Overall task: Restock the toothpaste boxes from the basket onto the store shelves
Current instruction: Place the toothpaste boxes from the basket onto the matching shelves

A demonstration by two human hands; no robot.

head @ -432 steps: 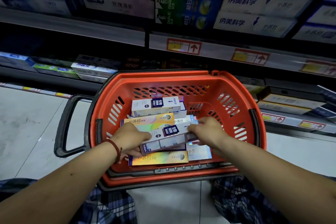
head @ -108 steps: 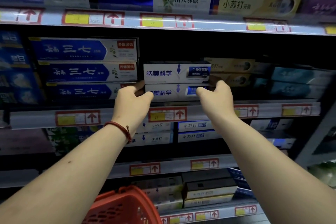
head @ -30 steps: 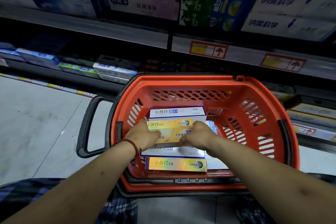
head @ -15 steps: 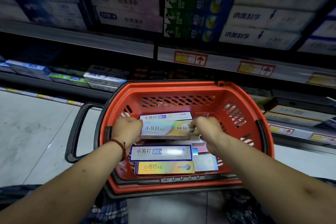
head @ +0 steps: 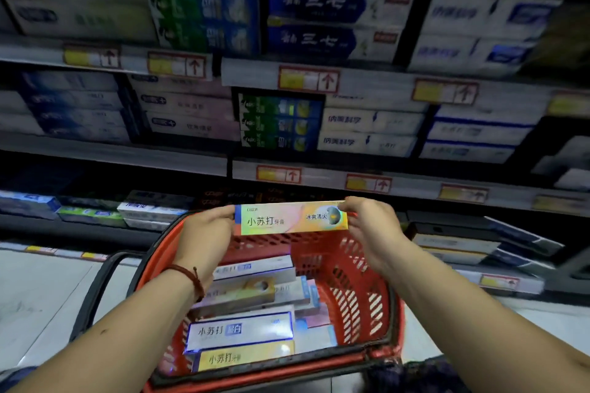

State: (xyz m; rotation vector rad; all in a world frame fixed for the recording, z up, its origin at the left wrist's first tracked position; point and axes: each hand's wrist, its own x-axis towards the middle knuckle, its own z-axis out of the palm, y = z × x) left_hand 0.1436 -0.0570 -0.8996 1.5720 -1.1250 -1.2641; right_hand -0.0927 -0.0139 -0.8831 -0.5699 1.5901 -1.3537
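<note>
Box (head: 290,217) held level above the basket (head: 360,290), left hand (head: 206,233) and right hand (head: 372,226) each grasping an end.

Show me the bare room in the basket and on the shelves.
Free: a strip inside the basket, between the box pile and its right wall. Crowded: the basket's left and near side, and the upper shelves, packed with boxes. The dark shelf behind the held box is too dim to judge.
</note>
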